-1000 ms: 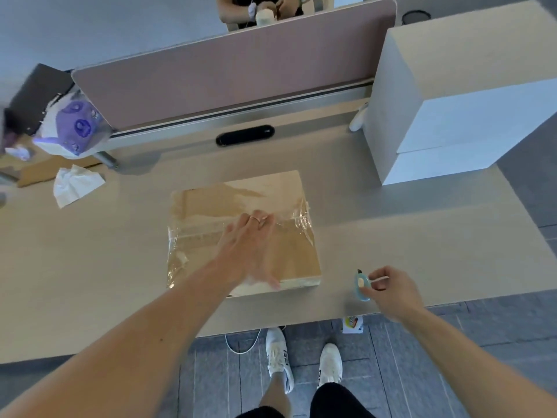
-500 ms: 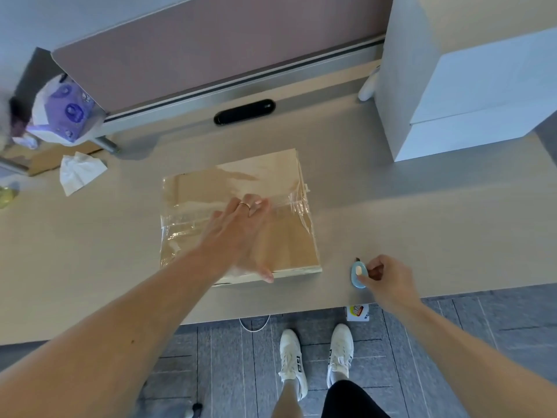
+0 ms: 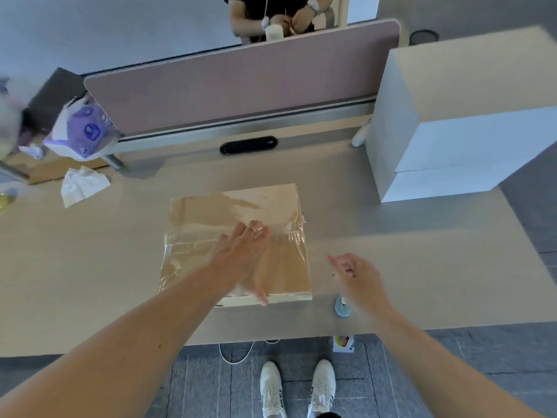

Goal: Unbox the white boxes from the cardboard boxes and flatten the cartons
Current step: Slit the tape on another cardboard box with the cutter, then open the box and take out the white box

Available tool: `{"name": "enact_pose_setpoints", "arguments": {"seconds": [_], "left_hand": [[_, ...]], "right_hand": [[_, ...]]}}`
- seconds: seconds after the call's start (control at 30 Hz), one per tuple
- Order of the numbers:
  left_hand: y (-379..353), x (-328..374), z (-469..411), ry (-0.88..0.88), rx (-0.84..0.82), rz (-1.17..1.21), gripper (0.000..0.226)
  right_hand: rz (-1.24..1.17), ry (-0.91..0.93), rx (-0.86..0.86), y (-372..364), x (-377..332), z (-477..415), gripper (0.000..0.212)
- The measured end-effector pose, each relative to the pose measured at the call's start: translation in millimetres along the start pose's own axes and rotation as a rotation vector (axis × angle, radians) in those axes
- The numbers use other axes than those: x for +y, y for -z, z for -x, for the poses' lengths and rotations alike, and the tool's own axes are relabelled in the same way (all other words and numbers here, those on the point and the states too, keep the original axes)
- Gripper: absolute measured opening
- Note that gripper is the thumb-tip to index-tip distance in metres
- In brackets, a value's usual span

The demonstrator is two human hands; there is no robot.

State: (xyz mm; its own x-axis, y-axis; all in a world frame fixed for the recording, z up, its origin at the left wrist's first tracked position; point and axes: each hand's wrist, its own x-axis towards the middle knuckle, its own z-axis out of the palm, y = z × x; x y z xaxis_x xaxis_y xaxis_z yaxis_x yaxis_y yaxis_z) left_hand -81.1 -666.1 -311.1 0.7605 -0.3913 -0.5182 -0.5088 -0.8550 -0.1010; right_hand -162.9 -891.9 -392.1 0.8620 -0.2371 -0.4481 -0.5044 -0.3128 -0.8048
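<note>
A flat cardboard carton (image 3: 208, 215), taped over with clear tape, lies on the desk in front of me. My left hand (image 3: 244, 257) rests flat on its top, fingers spread, thumb at the near edge. To the right of the carton, my right hand (image 3: 354, 274) hovers above the desk with loosely curled fingers and holds nothing. A small blue cutter (image 3: 342, 307) lies on the desk just below that hand. A stack of white boxes (image 3: 452, 122) stands at the back right of the desk.
A pink desk divider (image 3: 241, 82) runs along the back. At the back left are a purple-printed bag (image 3: 81, 131), a crumpled tissue (image 3: 83, 185) and flat cardboard (image 3: 51, 171). Another person sits behind the divider. The desk's near edge is close to my feet.
My right hand has let go of the blue cutter, left it on the desk and lifted up toward the carton. My left hand stays flat on the carton.
</note>
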Motion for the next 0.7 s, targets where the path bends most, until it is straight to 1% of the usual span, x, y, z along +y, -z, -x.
{"name": "enact_pose_setpoints", "arguments": {"seconds": [0.1,0.17,0.23,0.27,0.3,0.33,0.37,0.4,0.43,0.47,0.5,0.53,0.57,0.6,0.63,0.7], "left_hand": [[3.8,1.6,5.7,-0.009,0.004,0.043,0.138],[9.4,-4.5,14.5,-0.010,0.026,0.085,0.126],[21.9,-12.4,29.0,-0.034,0.064,0.127,0.103],[30.5,-16.5,38.3,-0.031,0.110,0.168,0.084],[37.5,-21.6,48.2,-0.010,0.161,0.243,0.063],[43.1,-26.3,58.3,0.022,0.199,0.337,0.044],[46.6,-31.6,67.6,0.058,0.208,0.431,0.032],[47.5,-36.9,76.6,0.084,0.181,0.507,0.027],[43.8,-44.4,84.2,0.098,0.104,0.530,0.022],[36.4,-52.3,90.7,0.102,0.015,0.474,0.018],[27.2,-59.4,97.2,0.110,-0.076,0.388,0.022],[15.8,-65.3,103.4,0.127,-0.150,0.304,0.029],[2.3,-70.2,108.4,0.149,-0.205,0.275,0.036],[-9.8,-73.8,111.8,0.165,-0.221,0.280,0.042],[-21.7,-76.1,112.5,0.176,-0.207,0.306,0.047],[-41.3,-76.0,111.6,0.189,-0.158,0.343,0.050]], "right_hand": [[0.046,0.090,-0.136,-7.1,-52.5,6.5,0.029],[0.083,0.104,-0.151,-8.9,-76.5,10.1,0.038],[0.109,0.099,-0.113,-7.0,-88.8,13.1,0.044],[0.093,0.083,-0.113,-4.5,-96.5,17.4,0.054],[0.046,0.055,-0.154,-3.9,-101.6,17.8,0.068],[-0.012,0.006,-0.226,-3.2,-107.5,19.4,0.080],[-0.064,-0.050,-0.320,-2.4,-111.6,20.8,0.083],[-0.076,-0.097,-0.414,-0.6,-117.5,25.3,0.080],[-0.020,-0.105,-0.506,-0.2,-120.8,29.3,0.073],[0.088,-0.075,-0.574,-0.6,-121.6,33.5,0.062],[0.267,-0.007,-0.620,-0.5,-119.4,37.4,0.050],[0.476,0.092,-0.630,-2.8,-115.3,40.4,0.041],[0.652,0.178,-0.625,-6.3,-110.6,44.2,0.038],[0.760,0.247,-0.601,-10.8,-105.2,48.1,0.040],[0.814,0.283,-0.578,-15.6,-100.0,52.1,0.041],[0.833,0.339,-0.501,-23.4,-90.7,59.3,0.040]]}}
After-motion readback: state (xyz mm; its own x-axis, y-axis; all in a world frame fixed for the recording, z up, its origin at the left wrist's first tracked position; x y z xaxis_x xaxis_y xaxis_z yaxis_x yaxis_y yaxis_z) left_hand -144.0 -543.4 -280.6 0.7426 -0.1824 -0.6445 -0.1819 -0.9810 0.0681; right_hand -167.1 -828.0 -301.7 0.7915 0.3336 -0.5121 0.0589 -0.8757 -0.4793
